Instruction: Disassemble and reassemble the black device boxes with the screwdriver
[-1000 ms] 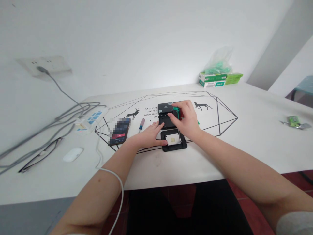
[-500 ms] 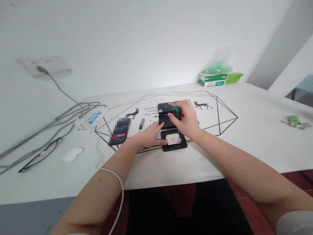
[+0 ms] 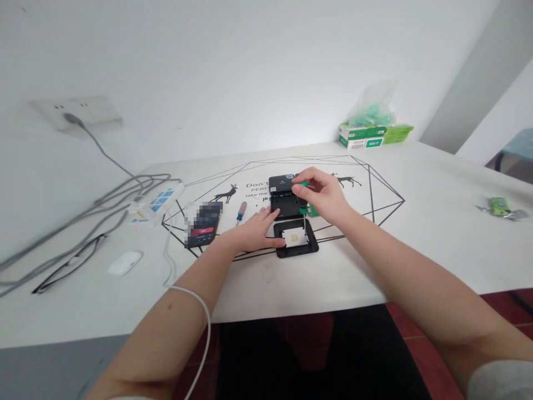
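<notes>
A black plastic frame (image 3: 311, 249) with a white plate (image 3: 295, 237) inside lies on the table in front of me. My left hand (image 3: 259, 230) lies flat with its fingers spread, thumb against the frame's left side and a fingertip on the black tray-like part (image 3: 285, 206) behind it. In my right hand (image 3: 325, 194) is a screwdriver (image 3: 305, 204) with a green and black handle. It stands nearly upright, its shaft reaching down to the plate's right edge; whether the tip sits in a screw is too small to tell. A black cover (image 3: 281, 184) lies farther back.
Left of my hands lie a small screwdriver (image 3: 241, 211), a phone (image 3: 204, 223), a white mouse (image 3: 125, 263), glasses (image 3: 70, 263) and a power strip (image 3: 156, 205) with cables. Green boxes (image 3: 362, 136) stand at the back right, and a green object (image 3: 499, 206) lies far right.
My right hand has shifted slightly right and changed its grip, fingers now at the top of the screwdriver. Its shaft now shows over the plate's right edge. My left hand stays put.
</notes>
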Tool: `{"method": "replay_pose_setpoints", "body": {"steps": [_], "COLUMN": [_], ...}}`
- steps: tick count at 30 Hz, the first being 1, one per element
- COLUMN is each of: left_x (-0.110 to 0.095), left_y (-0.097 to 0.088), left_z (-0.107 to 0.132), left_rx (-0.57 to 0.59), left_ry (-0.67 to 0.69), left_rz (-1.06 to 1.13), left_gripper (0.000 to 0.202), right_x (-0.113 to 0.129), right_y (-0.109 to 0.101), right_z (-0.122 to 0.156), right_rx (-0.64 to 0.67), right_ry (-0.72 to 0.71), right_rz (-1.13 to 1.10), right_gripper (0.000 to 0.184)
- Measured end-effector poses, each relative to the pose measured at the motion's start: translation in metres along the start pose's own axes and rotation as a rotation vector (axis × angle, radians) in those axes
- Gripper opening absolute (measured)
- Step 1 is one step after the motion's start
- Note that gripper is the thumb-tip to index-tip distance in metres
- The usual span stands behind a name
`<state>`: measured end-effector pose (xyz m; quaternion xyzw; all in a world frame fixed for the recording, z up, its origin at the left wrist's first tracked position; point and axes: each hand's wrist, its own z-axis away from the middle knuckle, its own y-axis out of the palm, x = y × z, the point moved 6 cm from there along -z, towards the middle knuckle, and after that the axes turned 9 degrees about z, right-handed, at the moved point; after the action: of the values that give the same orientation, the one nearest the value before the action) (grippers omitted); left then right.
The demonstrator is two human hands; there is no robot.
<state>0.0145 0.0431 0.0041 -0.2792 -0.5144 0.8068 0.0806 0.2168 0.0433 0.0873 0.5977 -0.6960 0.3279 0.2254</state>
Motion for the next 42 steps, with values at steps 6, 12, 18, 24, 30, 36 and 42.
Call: {"method": "replay_pose_setpoints", "body": {"steps": [6, 12, 18, 24, 30, 36, 42], "left_x": [0.005, 0.008, 0.007, 0.005, 0.002, 0.003, 0.003], "left_y": [0.002, 0.003, 0.003, 0.002, 0.0, 0.0, 0.001], "left_z": [-0.003, -0.005, -0.004, -0.003, 0.0, -0.001, -0.002], "left_rx": [-0.01, -0.019, -0.019, -0.019, -0.006, -0.011, 0.001], "left_ry": [0.024, 0.041, 0.034, 0.026, 0.012, 0.017, 0.006], "left_rz": [-0.009, -0.006, -0.007, -0.001, 0.001, -0.006, -0.006], "left_gripper": [0.125, 0.126, 0.125, 0.124, 0.124, 0.124, 0.125], "right_x": [-0.004, -0.008, -0.004, -0.006, -0.004, -0.002, 0.005], "right_y": [0.014, 0.017, 0.0, 0.002, 0.011, 0.007, -0.004], "right_z": [0.003, 0.004, -0.004, 0.0, 0.004, 0.005, 0.002], "right_rx": [0.302, 0.289, 0.083, -0.019, 0.031, 0.013, -0.095], "right_ry": [0.267, 0.23, 0.049, 0.085, 0.132, 0.11, -0.113], "right_rz": [-0.469, -0.394, -0.057, -0.085, -0.215, -0.164, 0.169], "right_gripper": [0.034, 0.034, 0.018, 0.028, 0.045, 0.016, 0.021]}}
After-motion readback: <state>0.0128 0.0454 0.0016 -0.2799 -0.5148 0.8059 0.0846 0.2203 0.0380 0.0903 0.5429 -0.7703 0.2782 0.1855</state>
